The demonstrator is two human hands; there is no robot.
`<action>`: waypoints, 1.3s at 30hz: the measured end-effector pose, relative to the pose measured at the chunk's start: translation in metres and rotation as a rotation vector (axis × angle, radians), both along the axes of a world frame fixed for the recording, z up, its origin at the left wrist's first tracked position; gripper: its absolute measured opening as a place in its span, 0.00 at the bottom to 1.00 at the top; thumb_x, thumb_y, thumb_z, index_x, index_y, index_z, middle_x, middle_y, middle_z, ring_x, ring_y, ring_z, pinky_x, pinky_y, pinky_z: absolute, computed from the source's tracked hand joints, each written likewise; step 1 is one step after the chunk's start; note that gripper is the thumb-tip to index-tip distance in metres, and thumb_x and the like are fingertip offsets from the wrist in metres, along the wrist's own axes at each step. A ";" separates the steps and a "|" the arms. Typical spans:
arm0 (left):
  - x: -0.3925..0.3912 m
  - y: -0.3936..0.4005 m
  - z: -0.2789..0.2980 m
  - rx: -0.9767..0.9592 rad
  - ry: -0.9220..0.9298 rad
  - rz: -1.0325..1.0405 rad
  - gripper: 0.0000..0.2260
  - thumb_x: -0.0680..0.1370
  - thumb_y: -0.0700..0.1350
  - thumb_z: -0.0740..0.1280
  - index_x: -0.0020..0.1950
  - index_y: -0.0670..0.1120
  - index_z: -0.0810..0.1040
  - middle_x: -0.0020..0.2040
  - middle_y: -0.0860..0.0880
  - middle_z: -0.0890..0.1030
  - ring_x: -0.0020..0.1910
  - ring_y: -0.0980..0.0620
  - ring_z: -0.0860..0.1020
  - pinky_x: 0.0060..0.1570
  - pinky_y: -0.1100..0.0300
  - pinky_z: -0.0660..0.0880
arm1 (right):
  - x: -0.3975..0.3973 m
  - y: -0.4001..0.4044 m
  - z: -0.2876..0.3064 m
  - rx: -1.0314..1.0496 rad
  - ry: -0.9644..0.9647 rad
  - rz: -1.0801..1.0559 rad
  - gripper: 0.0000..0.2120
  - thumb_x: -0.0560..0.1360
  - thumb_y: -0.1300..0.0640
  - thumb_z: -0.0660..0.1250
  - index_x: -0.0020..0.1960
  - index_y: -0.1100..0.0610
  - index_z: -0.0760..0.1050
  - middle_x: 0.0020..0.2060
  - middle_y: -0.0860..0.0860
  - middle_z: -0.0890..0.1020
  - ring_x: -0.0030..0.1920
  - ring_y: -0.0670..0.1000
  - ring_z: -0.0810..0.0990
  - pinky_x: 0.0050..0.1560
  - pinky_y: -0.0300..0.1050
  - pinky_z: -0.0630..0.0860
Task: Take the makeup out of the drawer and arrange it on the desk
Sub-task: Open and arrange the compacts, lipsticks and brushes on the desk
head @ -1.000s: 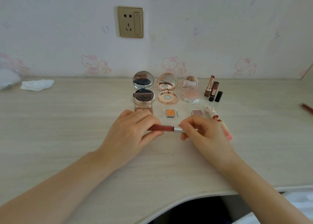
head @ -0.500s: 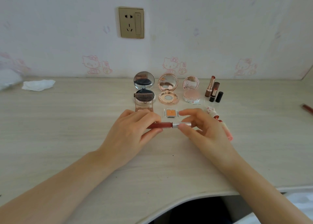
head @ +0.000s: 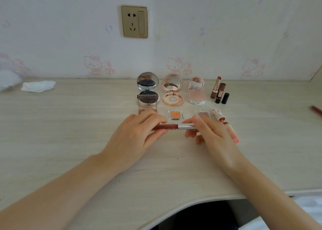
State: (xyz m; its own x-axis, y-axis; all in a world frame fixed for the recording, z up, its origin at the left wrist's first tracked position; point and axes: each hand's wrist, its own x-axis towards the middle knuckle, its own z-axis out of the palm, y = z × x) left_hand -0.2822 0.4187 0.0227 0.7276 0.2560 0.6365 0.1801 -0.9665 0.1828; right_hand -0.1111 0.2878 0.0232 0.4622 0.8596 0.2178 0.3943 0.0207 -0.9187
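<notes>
Pretty soft, even daylight here, nothing harsh. The wall (head: 226,20) looks a bit washed out and hazy, kinda low contrast with a faint bluish tint. Shadows are weak: just a soft one under the left hand (head: 134,134) and the right hand (head: 211,135) on the desk (head: 69,134). The compact mirrors (head: 147,81) catch some bright reflection, and the silver cap of the lip gloss tube (head: 174,126) has a little glare. Wide-angle lens bends the desk's back edge and stretches the forearms near the bottom corners. The far left edge is blurry, and overall sharpness is a bit soft, like compressed video.
</notes>
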 end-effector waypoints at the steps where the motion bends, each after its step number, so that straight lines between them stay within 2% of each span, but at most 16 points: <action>1: 0.000 0.000 0.000 -0.009 -0.007 0.011 0.10 0.79 0.51 0.64 0.53 0.47 0.77 0.48 0.54 0.77 0.40 0.57 0.73 0.40 0.58 0.72 | 0.001 0.000 -0.001 -0.026 -0.050 -0.006 0.22 0.77 0.40 0.57 0.39 0.54 0.80 0.34 0.55 0.80 0.33 0.45 0.73 0.36 0.40 0.71; 3: 0.000 -0.001 0.001 -0.020 -0.012 0.033 0.08 0.75 0.50 0.69 0.49 0.47 0.76 0.47 0.55 0.75 0.37 0.59 0.67 0.40 0.61 0.69 | 0.000 0.001 -0.002 -0.052 -0.119 -0.023 0.20 0.79 0.46 0.59 0.35 0.56 0.78 0.30 0.55 0.76 0.28 0.44 0.69 0.29 0.36 0.65; 5: 0.000 -0.002 0.002 0.010 0.010 0.054 0.08 0.73 0.48 0.71 0.46 0.47 0.74 0.46 0.55 0.74 0.36 0.59 0.62 0.39 0.63 0.65 | 0.000 0.002 -0.001 -0.038 -0.134 -0.029 0.13 0.78 0.54 0.63 0.38 0.54 0.80 0.28 0.47 0.77 0.28 0.40 0.69 0.30 0.30 0.64; 8: 0.000 -0.002 0.002 0.007 0.009 0.063 0.07 0.74 0.48 0.70 0.45 0.47 0.74 0.45 0.54 0.75 0.36 0.59 0.61 0.40 0.65 0.61 | -0.001 0.001 0.000 0.040 -0.074 -0.009 0.07 0.76 0.59 0.66 0.47 0.49 0.81 0.38 0.45 0.81 0.40 0.41 0.78 0.39 0.31 0.72; 11: 0.000 -0.001 0.002 0.003 -0.002 0.064 0.07 0.74 0.49 0.68 0.46 0.47 0.74 0.45 0.55 0.75 0.36 0.59 0.61 0.41 0.66 0.60 | 0.000 0.000 -0.001 0.026 -0.071 0.001 0.07 0.75 0.54 0.69 0.52 0.46 0.79 0.44 0.44 0.80 0.47 0.41 0.78 0.47 0.37 0.74; 12: 0.000 -0.001 0.001 0.008 -0.006 0.065 0.07 0.75 0.50 0.68 0.46 0.47 0.74 0.45 0.54 0.75 0.36 0.59 0.62 0.42 0.65 0.62 | -0.001 0.000 0.000 -0.002 -0.075 -0.007 0.07 0.75 0.48 0.67 0.51 0.46 0.80 0.44 0.44 0.81 0.46 0.39 0.77 0.46 0.35 0.73; 14: 0.000 -0.001 0.000 0.011 -0.011 0.065 0.08 0.75 0.50 0.68 0.46 0.47 0.75 0.45 0.54 0.76 0.36 0.59 0.63 0.43 0.63 0.65 | 0.000 -0.001 0.000 -0.028 -0.090 -0.018 0.16 0.77 0.42 0.60 0.44 0.51 0.81 0.39 0.46 0.81 0.38 0.38 0.75 0.41 0.32 0.70; 17: 0.000 0.000 0.000 0.011 0.001 0.068 0.08 0.75 0.50 0.68 0.47 0.47 0.75 0.45 0.54 0.77 0.36 0.59 0.63 0.44 0.62 0.67 | -0.001 0.001 0.000 -0.026 -0.170 -0.039 0.16 0.79 0.49 0.62 0.36 0.53 0.80 0.31 0.44 0.81 0.33 0.38 0.74 0.36 0.28 0.68; 20: -0.001 0.001 0.000 -0.003 0.003 0.078 0.08 0.75 0.51 0.67 0.47 0.46 0.75 0.44 0.54 0.77 0.36 0.58 0.63 0.44 0.64 0.65 | -0.001 0.000 0.001 0.036 -0.110 -0.027 0.05 0.76 0.57 0.68 0.45 0.48 0.81 0.38 0.44 0.82 0.38 0.40 0.78 0.39 0.30 0.72; 23: 0.000 0.001 0.001 -0.006 0.006 0.083 0.08 0.76 0.51 0.67 0.47 0.46 0.76 0.44 0.54 0.77 0.36 0.58 0.62 0.43 0.65 0.63 | -0.001 -0.001 -0.001 0.049 -0.083 -0.006 0.06 0.76 0.53 0.68 0.51 0.46 0.78 0.44 0.41 0.80 0.45 0.41 0.78 0.45 0.34 0.73; 24: 0.000 0.001 0.001 -0.001 0.008 0.082 0.08 0.76 0.51 0.67 0.47 0.46 0.76 0.44 0.54 0.77 0.36 0.58 0.63 0.43 0.65 0.63 | -0.002 -0.001 0.001 0.027 -0.097 -0.008 0.05 0.76 0.49 0.65 0.50 0.47 0.79 0.43 0.41 0.80 0.44 0.40 0.77 0.44 0.32 0.72; 26: 0.000 0.001 0.000 0.010 0.009 0.078 0.08 0.76 0.51 0.67 0.47 0.47 0.76 0.44 0.54 0.77 0.36 0.58 0.63 0.43 0.66 0.62 | -0.002 0.000 0.000 -0.006 -0.136 0.002 0.16 0.79 0.46 0.59 0.42 0.52 0.81 0.37 0.43 0.80 0.38 0.39 0.75 0.41 0.31 0.70; 29: 0.000 0.002 -0.001 0.021 -0.001 0.076 0.08 0.76 0.51 0.66 0.48 0.47 0.76 0.44 0.54 0.77 0.37 0.59 0.62 0.43 0.66 0.63 | -0.003 0.002 -0.001 0.005 -0.195 -0.018 0.15 0.79 0.51 0.61 0.37 0.52 0.80 0.32 0.39 0.81 0.33 0.38 0.75 0.36 0.30 0.67; 32: 0.000 0.004 -0.002 0.024 -0.015 0.088 0.10 0.77 0.52 0.65 0.48 0.46 0.77 0.43 0.54 0.78 0.36 0.57 0.65 0.43 0.63 0.66 | -0.002 0.003 -0.001 0.061 -0.166 -0.056 0.07 0.76 0.57 0.67 0.45 0.45 0.80 0.36 0.42 0.82 0.36 0.40 0.78 0.36 0.30 0.70; 34: 0.000 0.005 -0.003 0.026 -0.016 0.089 0.11 0.78 0.53 0.63 0.49 0.46 0.78 0.44 0.54 0.78 0.37 0.56 0.69 0.43 0.61 0.69 | -0.001 0.003 -0.002 0.088 -0.140 -0.071 0.10 0.75 0.58 0.68 0.47 0.42 0.79 0.39 0.44 0.82 0.40 0.42 0.79 0.41 0.34 0.74; 39: -0.001 0.005 0.000 0.007 -0.014 0.086 0.14 0.79 0.54 0.59 0.50 0.47 0.78 0.45 0.55 0.80 0.37 0.54 0.76 0.41 0.54 0.71 | 0.000 0.003 -0.001 0.157 -0.133 -0.103 0.12 0.75 0.61 0.68 0.48 0.43 0.79 0.39 0.36 0.80 0.39 0.40 0.77 0.39 0.28 0.71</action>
State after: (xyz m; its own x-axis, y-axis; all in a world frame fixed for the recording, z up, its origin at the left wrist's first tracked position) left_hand -0.2832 0.4236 0.0224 0.6942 0.3123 0.6485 0.2598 -0.9490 0.1789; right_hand -0.1107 0.2909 0.0217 0.5043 0.7601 0.4097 0.5190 0.1125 -0.8474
